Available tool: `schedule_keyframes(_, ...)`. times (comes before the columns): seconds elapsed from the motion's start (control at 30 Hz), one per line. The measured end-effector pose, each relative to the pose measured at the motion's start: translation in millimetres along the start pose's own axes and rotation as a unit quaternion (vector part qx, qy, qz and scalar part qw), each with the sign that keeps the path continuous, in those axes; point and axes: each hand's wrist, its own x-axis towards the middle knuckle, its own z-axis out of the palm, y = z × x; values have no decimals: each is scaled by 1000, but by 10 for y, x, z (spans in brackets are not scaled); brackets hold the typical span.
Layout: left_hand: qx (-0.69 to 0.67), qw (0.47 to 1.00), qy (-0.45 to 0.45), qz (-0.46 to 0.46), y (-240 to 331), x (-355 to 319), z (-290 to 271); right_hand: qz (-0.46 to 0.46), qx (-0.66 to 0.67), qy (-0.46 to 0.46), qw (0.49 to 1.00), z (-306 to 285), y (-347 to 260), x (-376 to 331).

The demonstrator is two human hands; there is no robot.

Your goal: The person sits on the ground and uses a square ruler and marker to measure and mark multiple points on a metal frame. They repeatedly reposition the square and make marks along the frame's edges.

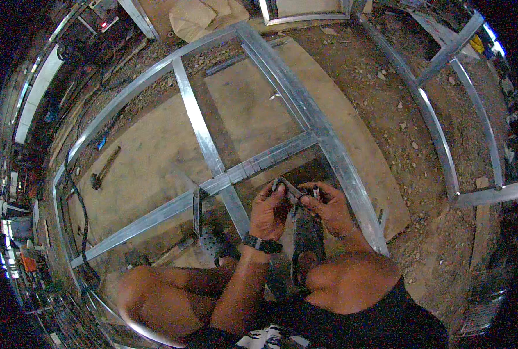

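Close together over the metal frame, both hands are closed on a small, narrow grey metal piece whose exact kind I cannot make out. My left hand, with a dark watch on its wrist, pinches one end between thumb and fingers. The thumb and fingers of my right hand grip the other end. A short white-tipped stick stands up between the right fingers, too small to name. Left of the hands, a thin metal bracket stands against a crossbar of the frame.
A hammer lies on the brown board under the frame. At left, a black cable crosses the frame's edge. My shoes rest between the bars. Another metal frame lies on the dirt floor at right.
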Motion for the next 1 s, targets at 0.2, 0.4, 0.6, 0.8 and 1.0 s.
schedule_keyframes(0.2, 72, 997, 13, 34, 68, -46, 67, -17, -18, -33, 999, 15, -150, -62)
schedule_keyframes(0.4, 83, 996, 13, 28, 138, -44, 23, -46, -38, -50, 997, 21, -127, -62)
schedule_keyframes(0.6, 104, 992, 59, 32, 173, -118, 156, -46, -61, -20, 997, 52, -162, -108)
schedule_keyframes(0.8, 76, 995, 53, 42, 130, -75, 63, -60, -93, -24, 994, 57, -173, -114)
schedule_keyframes(1.0, 52, 997, 55, 19, 104, -42, 56, -117, -162, -26, 980, -24, -129, -87)
